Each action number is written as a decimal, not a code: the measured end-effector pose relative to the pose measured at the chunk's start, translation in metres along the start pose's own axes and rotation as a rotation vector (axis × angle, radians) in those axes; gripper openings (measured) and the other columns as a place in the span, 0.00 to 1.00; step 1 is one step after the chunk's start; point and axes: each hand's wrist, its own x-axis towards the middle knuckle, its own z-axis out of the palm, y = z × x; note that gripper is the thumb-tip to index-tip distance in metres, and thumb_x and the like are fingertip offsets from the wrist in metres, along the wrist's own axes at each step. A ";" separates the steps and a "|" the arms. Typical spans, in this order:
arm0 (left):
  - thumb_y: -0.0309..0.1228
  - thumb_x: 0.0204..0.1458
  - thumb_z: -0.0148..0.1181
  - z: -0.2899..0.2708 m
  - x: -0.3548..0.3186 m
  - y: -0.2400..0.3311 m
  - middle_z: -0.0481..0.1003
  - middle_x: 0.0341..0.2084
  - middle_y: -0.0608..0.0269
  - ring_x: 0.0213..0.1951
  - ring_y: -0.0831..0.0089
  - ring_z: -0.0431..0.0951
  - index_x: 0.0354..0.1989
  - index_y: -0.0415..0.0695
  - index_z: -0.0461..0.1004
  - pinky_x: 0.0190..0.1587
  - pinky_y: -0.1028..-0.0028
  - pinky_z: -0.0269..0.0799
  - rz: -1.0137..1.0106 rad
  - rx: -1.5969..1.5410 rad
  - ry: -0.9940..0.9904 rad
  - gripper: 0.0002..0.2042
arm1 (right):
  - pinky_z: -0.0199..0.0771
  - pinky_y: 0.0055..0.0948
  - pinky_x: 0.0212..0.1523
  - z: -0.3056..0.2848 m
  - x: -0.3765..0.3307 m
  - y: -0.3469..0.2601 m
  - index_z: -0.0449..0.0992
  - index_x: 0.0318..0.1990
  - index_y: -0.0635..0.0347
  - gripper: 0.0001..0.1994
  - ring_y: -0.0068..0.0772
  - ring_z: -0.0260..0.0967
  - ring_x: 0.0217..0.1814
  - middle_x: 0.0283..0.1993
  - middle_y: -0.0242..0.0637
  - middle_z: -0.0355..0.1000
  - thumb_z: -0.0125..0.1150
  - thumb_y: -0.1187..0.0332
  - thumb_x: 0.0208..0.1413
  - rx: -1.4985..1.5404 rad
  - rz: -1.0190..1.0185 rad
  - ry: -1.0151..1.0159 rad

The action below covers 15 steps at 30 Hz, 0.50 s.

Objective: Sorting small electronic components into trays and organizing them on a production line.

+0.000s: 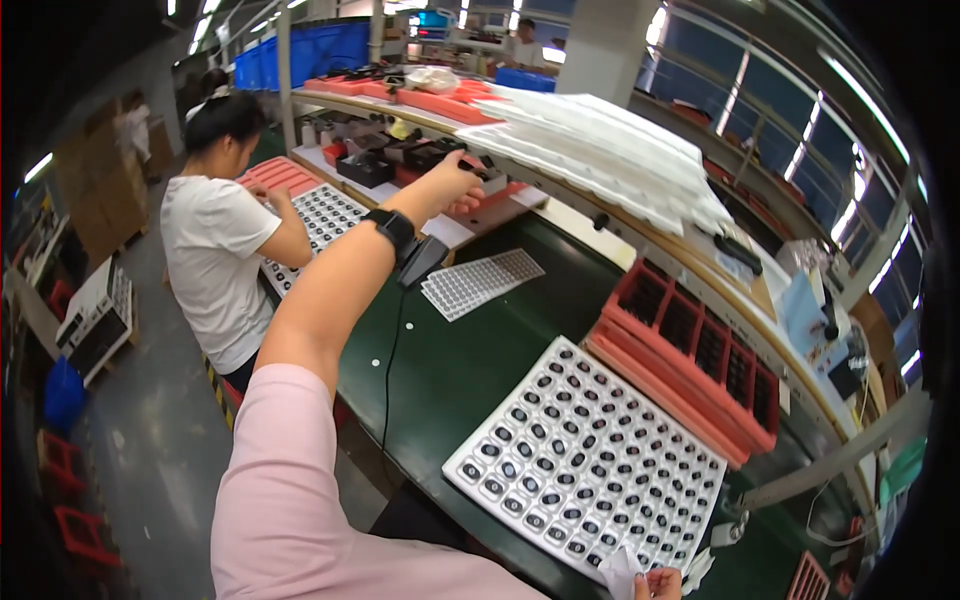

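Left hand [455, 185] outstretched over green bench [450, 370], fingers curled on small dark part [478, 168] by black trays [365, 168]; likely pick-up stage, calling next for carry-back to white grid tray [585, 465]; right hand [660, 583] pinching white scrap [622, 572].

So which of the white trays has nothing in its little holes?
The small white grid tray lying alone mid-bench looks empty. The big white tray nearest the person and the co-worker's tray hold small dark parts.

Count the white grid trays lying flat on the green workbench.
3: a full tray nearest the wearer, an empty tray mid-bench, and a tray in front of the co-worker. More may be hidden.
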 end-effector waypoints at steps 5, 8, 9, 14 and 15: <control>0.28 0.57 0.55 -0.065 0.060 0.038 0.79 0.33 0.55 0.25 0.71 0.78 0.74 0.59 0.38 0.25 0.69 0.73 0.115 0.132 0.239 0.40 | 0.68 0.21 0.41 -0.002 0.019 0.010 0.71 0.38 0.62 0.08 0.21 0.66 0.38 0.36 0.31 0.70 0.65 0.76 0.55 -0.157 -0.013 -0.043; 0.26 0.56 0.53 -0.099 0.092 0.044 0.79 0.29 0.54 0.23 0.68 0.78 0.72 0.51 0.48 0.23 0.69 0.72 -0.193 0.245 -0.075 0.34 | 0.68 0.21 0.41 0.007 0.031 0.010 0.71 0.39 0.62 0.09 0.21 0.66 0.38 0.36 0.31 0.70 0.66 0.76 0.54 -0.172 -0.031 -0.070; 0.25 0.56 0.52 -0.112 0.097 0.046 0.78 0.28 0.54 0.22 0.68 0.78 0.71 0.48 0.51 0.23 0.69 0.72 -0.296 0.282 -0.175 0.32 | 0.68 0.21 0.41 0.013 0.036 0.010 0.71 0.39 0.62 0.09 0.21 0.66 0.39 0.36 0.31 0.70 0.66 0.77 0.54 -0.151 -0.032 -0.072; 0.38 0.59 0.53 -0.043 0.049 0.004 0.79 0.25 0.49 0.22 0.59 0.80 0.55 0.40 0.70 0.25 0.60 0.75 0.225 0.678 -0.235 0.20 | 0.67 0.21 0.40 0.025 0.038 0.001 0.70 0.41 0.62 0.11 0.20 0.66 0.39 0.37 0.32 0.71 0.66 0.78 0.53 -0.125 0.066 -0.080; 0.38 0.59 0.53 -0.056 0.056 0.010 0.79 0.25 0.49 0.22 0.59 0.80 0.55 0.40 0.70 0.25 0.60 0.75 0.250 0.680 -0.209 0.20 | 0.67 0.21 0.40 0.025 0.040 -0.001 0.70 0.41 0.62 0.11 0.20 0.66 0.39 0.37 0.32 0.71 0.66 0.78 0.53 -0.112 0.035 -0.074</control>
